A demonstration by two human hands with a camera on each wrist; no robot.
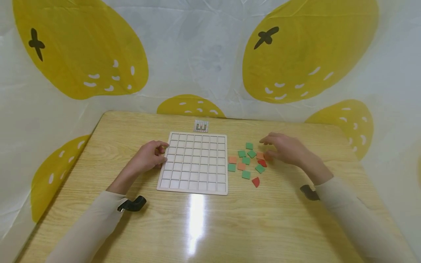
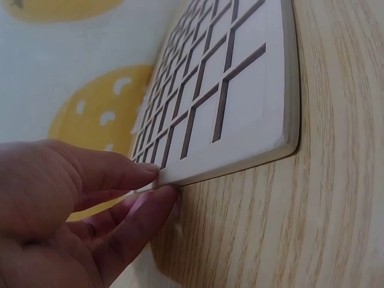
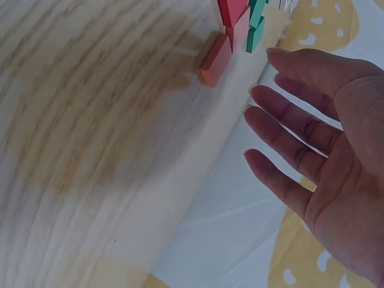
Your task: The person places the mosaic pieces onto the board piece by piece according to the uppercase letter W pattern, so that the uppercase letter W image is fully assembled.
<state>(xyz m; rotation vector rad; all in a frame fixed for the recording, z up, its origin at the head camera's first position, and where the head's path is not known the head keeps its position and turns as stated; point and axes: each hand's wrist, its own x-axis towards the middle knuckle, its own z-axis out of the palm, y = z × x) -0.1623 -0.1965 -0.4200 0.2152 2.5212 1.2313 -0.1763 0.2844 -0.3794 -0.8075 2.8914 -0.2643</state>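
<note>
A white square board [image 1: 194, 164] with a raised grid of cells lies flat on the table. My left hand [image 1: 151, 156] is at its left edge; in the left wrist view the thumb [image 2: 129, 171] lies on the rim and the fingertips sit against the side, pinching it. To the right of the board are several loose tiles: green squares [image 1: 246, 175], orange squares [image 1: 232, 160] and red rounded-corner pieces [image 1: 255, 182]. My right hand [image 1: 285, 149] hovers by the right side of these tiles, fingers spread and holding nothing. Nearest its thumb is an orange tile [image 3: 217, 62].
Behind the board lies a small printed card [image 1: 201, 126] with a pattern on a grid. A wooden table [image 1: 256, 223] bears everything. White cloth with yellow fruit prints [image 1: 197, 54] hangs around its back and sides. Each wrist carries a dark strap-like device [image 1: 136, 204].
</note>
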